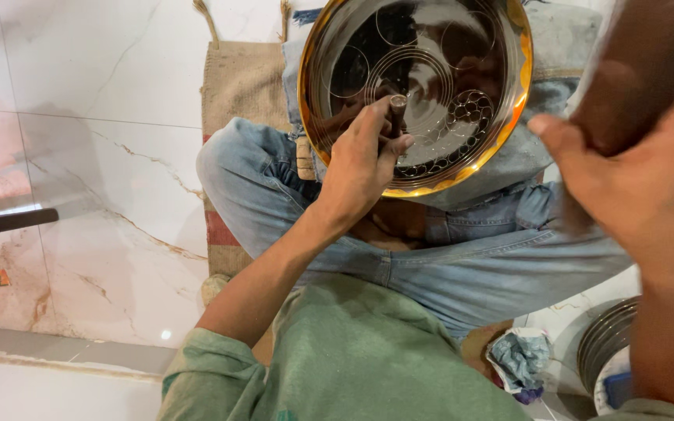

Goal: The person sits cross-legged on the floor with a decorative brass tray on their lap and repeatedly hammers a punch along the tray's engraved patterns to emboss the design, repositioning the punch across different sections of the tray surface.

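Green fabric of a shirt (352, 359) is seen nearest, with crossed legs in worn blue jeans (462, 257) beyond it. The right hand (649, 195) is raised close to the camera, large and blurred; whether it grips anything cannot be told. Farther out, the left hand (360, 160) is closed around a short dark metal punch (396, 113), held nearly upright with its long axis pointing down onto a round brass-rimmed plate (509, 117). The plate is rested on the lap, directly ahead of both hands, its polished face scored with circles. Burlap matting (239, 82) and glossy marble floor (79, 156) lie beyond.
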